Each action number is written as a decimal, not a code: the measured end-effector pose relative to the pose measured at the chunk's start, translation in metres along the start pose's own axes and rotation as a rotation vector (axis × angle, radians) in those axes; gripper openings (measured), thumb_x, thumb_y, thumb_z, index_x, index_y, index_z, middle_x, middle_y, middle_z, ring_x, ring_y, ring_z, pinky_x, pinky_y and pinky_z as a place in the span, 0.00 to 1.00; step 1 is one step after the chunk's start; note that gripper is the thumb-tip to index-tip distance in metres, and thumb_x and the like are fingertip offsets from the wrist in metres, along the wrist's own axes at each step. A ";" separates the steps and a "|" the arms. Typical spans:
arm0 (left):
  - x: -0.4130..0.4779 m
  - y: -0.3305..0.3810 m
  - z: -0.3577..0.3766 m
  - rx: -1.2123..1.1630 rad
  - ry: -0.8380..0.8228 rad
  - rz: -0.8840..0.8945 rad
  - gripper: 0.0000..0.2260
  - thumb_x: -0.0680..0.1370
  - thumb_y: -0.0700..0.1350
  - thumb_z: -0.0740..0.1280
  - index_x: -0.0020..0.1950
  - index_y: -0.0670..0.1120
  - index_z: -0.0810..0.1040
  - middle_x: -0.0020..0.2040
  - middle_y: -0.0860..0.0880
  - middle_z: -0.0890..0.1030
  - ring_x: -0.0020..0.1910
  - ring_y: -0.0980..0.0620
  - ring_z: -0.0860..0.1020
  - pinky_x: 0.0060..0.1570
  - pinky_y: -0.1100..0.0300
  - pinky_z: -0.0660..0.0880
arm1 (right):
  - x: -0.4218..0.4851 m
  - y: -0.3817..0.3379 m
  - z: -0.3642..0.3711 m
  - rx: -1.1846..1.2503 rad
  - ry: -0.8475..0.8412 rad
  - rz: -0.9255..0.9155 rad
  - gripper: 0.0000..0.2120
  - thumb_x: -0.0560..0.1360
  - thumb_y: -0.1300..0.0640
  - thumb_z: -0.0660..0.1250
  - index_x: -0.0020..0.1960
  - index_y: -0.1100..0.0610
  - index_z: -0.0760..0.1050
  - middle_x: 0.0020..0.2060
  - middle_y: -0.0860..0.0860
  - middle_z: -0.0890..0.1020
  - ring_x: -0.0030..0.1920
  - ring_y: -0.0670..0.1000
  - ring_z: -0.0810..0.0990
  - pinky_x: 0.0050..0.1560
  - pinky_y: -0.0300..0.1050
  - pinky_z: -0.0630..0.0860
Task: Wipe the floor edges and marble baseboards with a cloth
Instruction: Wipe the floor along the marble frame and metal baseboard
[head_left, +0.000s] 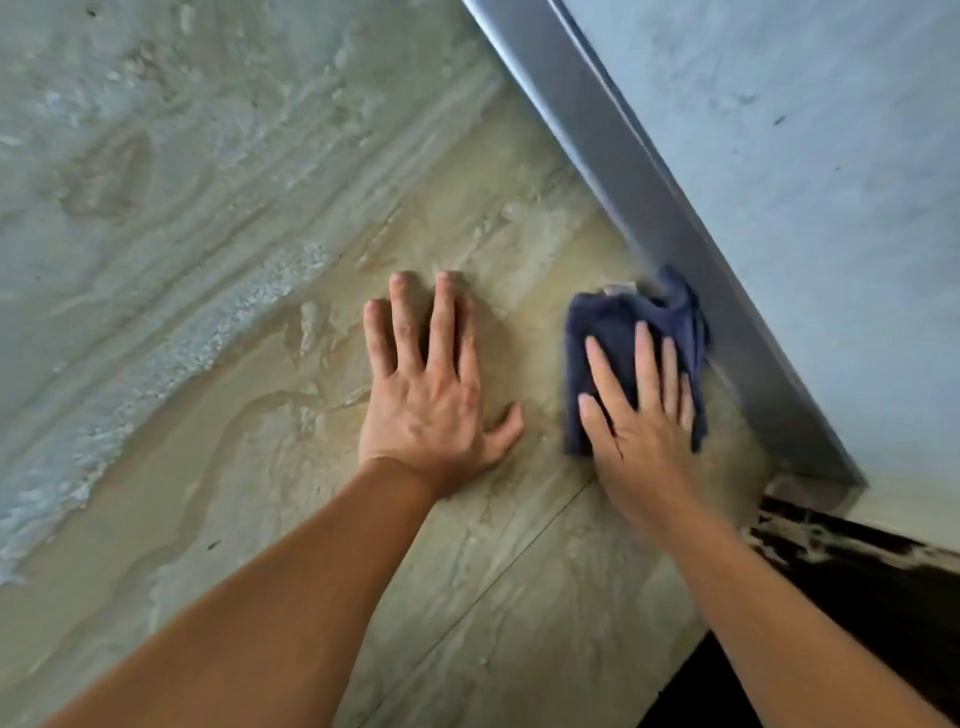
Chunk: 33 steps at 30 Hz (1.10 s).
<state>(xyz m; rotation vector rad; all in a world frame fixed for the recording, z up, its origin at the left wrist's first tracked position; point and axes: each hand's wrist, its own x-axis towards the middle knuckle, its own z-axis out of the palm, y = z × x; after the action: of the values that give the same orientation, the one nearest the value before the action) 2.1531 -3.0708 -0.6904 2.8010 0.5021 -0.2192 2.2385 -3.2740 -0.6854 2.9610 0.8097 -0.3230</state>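
Observation:
A dark blue cloth (618, 327) lies folded on the veined marble floor (260, 260), its far edge touching the grey baseboard (649, 176) that runs diagonally from top centre to lower right. My right hand (641, 415) presses flat on the near half of the cloth, fingers spread and pointing toward the baseboard. To the left of the cloth, my left hand (431, 384) rests flat on the bare floor with fingers apart, holding nothing. A small gap of floor separates the two hands.
A pale wall (805, 182) rises above the baseboard at the right. At the baseboard's lower end sits a dark marble strip (852, 551) with a black area beyond it. A thin tile joint (493, 577) crosses the floor under my forearms.

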 end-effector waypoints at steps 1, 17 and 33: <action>0.001 0.001 0.000 0.009 0.003 -0.003 0.47 0.73 0.70 0.51 0.80 0.36 0.53 0.81 0.36 0.49 0.78 0.27 0.43 0.74 0.30 0.43 | -0.020 0.003 0.005 0.006 -0.010 0.069 0.26 0.82 0.38 0.43 0.79 0.39 0.52 0.80 0.56 0.54 0.79 0.62 0.53 0.74 0.66 0.57; -0.001 0.002 0.008 0.118 0.015 -0.018 0.46 0.73 0.72 0.53 0.81 0.41 0.54 0.82 0.37 0.49 0.78 0.29 0.43 0.74 0.31 0.44 | -0.009 0.001 0.003 0.119 0.010 0.098 0.25 0.81 0.36 0.43 0.78 0.35 0.47 0.81 0.51 0.48 0.80 0.58 0.47 0.76 0.63 0.51; -0.003 0.007 -0.002 0.056 -0.022 -0.016 0.42 0.75 0.69 0.54 0.81 0.42 0.54 0.82 0.38 0.47 0.79 0.30 0.44 0.75 0.32 0.44 | -0.145 -0.043 -0.006 0.427 -0.059 0.729 0.28 0.77 0.40 0.64 0.75 0.37 0.62 0.78 0.55 0.56 0.75 0.60 0.56 0.75 0.57 0.58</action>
<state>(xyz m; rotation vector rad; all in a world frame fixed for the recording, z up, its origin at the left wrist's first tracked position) 2.1529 -3.0769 -0.6858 2.8463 0.5212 -0.2710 2.0963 -3.3085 -0.6482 3.3257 -0.4197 -0.5740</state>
